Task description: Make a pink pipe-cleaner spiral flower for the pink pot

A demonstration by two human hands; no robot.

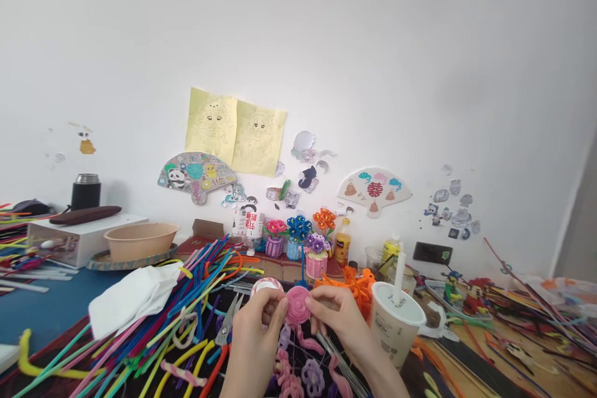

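Both hands meet over the desk's middle: left hand (260, 318) and right hand (339, 314) each pinch the pink coil (297, 306) at its edge, fingertips pressed together on the rim, holding it upright above the tabletop. Pink loops (289, 376) lie just below. Scissors (228, 322) sit left, a cup (394, 326) right, pipe cleaners (186, 301) spread further left, flower pots (298, 237) behind

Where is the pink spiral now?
Head view, low centre: the pink spiral is pinched between the left hand and right hand, left of the paper cup.
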